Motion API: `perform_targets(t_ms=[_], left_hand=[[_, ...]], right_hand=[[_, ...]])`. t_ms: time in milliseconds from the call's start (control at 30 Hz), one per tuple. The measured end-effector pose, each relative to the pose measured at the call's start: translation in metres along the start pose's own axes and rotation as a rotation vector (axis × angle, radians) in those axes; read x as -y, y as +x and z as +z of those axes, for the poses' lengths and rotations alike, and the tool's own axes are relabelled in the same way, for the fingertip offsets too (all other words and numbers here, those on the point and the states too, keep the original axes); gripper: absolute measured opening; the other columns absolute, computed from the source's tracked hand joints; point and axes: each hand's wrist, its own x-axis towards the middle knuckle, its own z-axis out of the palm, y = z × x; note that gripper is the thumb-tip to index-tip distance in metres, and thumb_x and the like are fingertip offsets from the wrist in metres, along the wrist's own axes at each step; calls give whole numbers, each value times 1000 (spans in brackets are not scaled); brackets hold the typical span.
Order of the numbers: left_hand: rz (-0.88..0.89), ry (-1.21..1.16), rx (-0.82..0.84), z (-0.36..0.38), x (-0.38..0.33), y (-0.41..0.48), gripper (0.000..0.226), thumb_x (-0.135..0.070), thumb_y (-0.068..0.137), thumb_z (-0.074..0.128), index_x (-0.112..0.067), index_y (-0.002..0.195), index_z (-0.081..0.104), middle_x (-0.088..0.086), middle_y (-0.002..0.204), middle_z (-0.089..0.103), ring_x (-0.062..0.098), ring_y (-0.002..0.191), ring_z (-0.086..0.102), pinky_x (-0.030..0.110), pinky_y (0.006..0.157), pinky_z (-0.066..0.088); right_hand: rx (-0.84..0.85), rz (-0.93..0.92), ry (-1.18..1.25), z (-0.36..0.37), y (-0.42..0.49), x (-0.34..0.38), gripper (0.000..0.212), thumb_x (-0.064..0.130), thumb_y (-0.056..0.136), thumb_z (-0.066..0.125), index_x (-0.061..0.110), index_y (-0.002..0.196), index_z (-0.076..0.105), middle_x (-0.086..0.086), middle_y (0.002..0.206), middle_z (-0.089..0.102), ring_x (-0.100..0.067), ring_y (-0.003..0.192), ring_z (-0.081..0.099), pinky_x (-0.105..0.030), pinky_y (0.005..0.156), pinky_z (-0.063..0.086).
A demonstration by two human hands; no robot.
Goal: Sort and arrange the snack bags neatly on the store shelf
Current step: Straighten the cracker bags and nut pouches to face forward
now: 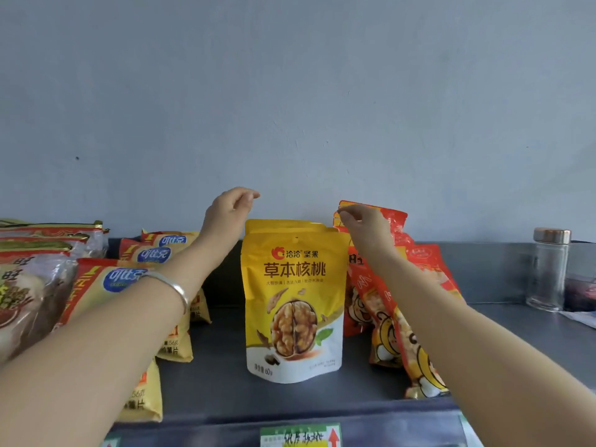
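Price tag (pixel 300 435) nearest, on shelf (pixel 225 388) edge below pouch (pixel 293 301); head view only. Pouch upright mid-shelf, freestanding on its gusset. Left hand (pixel 230 209) just above pouch's top-left corner, fingers loosely curled, holding nothing. Right hand (pixel 364 225) at top-right, fingertips bunched against red bag (pixel 398 221); pinch or mere touch undecidable. Chip bags (pixel 96 285) left of pouch. Probably light, slick, easily toppled; best taken by flat top seal.

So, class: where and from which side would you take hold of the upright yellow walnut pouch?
I'd pinch the flat sealed top strip of the yellow walnut pouch from above: it stands upright, top free, with red bags crowding its right side.
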Motion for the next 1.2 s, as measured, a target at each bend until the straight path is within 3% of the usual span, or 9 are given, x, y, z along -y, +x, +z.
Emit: perform_targets(t_ms=[133,200,267,400,600,733,933,1067,1200], left_hand=[[-124,-134,-66,7,1,-44,36,-31,102,32,-13,126,52,-6,115,52,6,109,47,22,91,36],[-157,-240,-95,13,2,-63,31,-34,102,30,-18,120,50,-11,104,52,0,97,50,20,87,39],[-178,-338,-126,22,5,-81,27,-35,101,32,-18,118,45,-4,108,52,6,98,50,25,89,40],[-261,-290,-150,36,14,-120,45,-48,94,39,-15,126,38,9,125,41,16,107,46,29,88,38],[-386,-113,-27,40,23,-155,35,-29,99,42,-10,128,40,8,123,40,17,100,46,29,82,38],[-402,-175,66,38,26,-164,28,-29,100,41,-13,123,44,3,108,54,20,98,53,30,79,39],[-371,-177,12,35,23,-169,21,-35,101,35,-19,108,46,-2,93,56,14,83,53,25,62,38],[-313,-222,-51,35,22,-170,26,-32,99,41,-15,119,44,3,108,56,13,88,54,21,64,39],[-172,-146,-225,33,23,-172,35,-23,95,51,-7,125,44,11,118,48,21,105,49,29,83,41]], right_hand=[[-72,47,70,6,-36,-7,24,20,100,42,10,105,64,-4,83,62,-13,63,47,-29,57,35],[-118,85,110,8,-52,-10,27,22,102,39,7,94,60,-3,74,55,-16,64,45,-31,59,32],[-165,135,168,11,-72,-10,29,25,102,37,7,88,55,1,71,51,-15,66,44,-32,63,33],[-171,184,186,24,-113,-10,23,31,103,36,15,97,51,4,80,54,-15,73,49,-33,66,37],[-49,364,63,45,-151,-21,27,38,101,37,16,109,52,-2,85,65,-24,77,61,-38,68,47],[-26,413,36,42,-155,-21,20,30,100,41,18,103,57,0,81,61,-19,71,55,-35,64,44],[-81,429,132,40,-160,-17,20,14,90,41,17,73,52,-1,68,53,-20,67,47,-35,65,35],[-129,442,153,37,-164,-14,21,13,89,38,18,83,58,-1,76,59,-23,75,55,-40,69,45],[-154,431,126,35,-168,-10,22,14,92,37,18,97,58,1,79,60,-20,73,55,-41,72,49]])
